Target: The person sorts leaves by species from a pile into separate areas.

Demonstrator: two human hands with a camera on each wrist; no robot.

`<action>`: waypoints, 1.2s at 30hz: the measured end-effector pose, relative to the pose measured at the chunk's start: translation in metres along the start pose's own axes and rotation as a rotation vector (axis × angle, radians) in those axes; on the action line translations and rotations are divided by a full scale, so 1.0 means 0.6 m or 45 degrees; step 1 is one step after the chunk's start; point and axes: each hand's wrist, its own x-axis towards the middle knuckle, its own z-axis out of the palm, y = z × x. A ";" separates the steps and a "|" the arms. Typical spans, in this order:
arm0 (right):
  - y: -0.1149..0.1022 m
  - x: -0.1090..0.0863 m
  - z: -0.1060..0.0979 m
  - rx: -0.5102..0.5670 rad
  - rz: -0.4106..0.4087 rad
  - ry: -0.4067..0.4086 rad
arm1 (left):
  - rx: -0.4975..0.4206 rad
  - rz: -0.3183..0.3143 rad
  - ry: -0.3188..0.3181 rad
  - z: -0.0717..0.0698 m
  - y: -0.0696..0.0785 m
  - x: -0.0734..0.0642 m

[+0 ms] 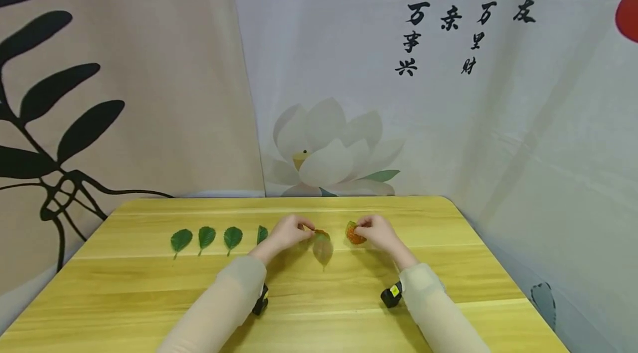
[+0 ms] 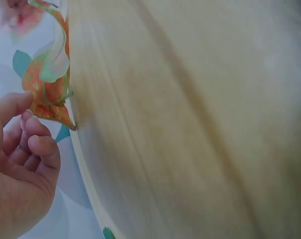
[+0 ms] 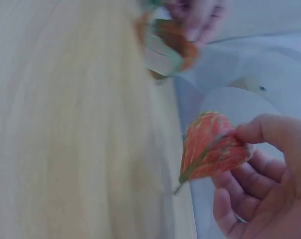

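Note:
My left hand (image 1: 291,233) pinches a small bunch of orange and green leaves (image 1: 323,249) by its upper edge, just above the table. In the left wrist view the bunch (image 2: 47,87) shows curled, overlapping leaves, one with a pale underside. To the right, my right hand (image 1: 382,235) pinches a single red-orange leaf (image 1: 355,233) between thumb and fingers. Veins and a short stem show on this red leaf (image 3: 210,147) in the right wrist view. The bunch and the red leaf are apart.
Several green leaves lie in a row at the back left of the wooden table (image 1: 319,303), among them one leaf (image 1: 232,238) near the middle; the rightmost leaf (image 1: 262,233) is partly hidden by my left hand. A printed cloth (image 1: 339,65) hangs behind the table's back edge.

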 end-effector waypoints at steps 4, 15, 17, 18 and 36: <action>0.006 -0.013 -0.017 0.210 0.109 0.062 | -0.013 -0.001 0.040 -0.001 0.001 0.002; 0.063 -0.020 -0.011 0.763 0.331 0.107 | -0.015 0.055 0.136 -0.002 0.010 0.003; 0.069 -0.022 -0.011 0.802 0.339 0.126 | -0.013 0.047 0.140 -0.001 0.014 0.003; 0.071 -0.022 -0.011 0.802 0.336 0.134 | -0.007 0.050 0.145 0.000 0.015 0.003; 0.078 -0.029 -0.005 0.555 0.301 0.052 | -0.444 -0.132 0.172 0.013 0.021 0.012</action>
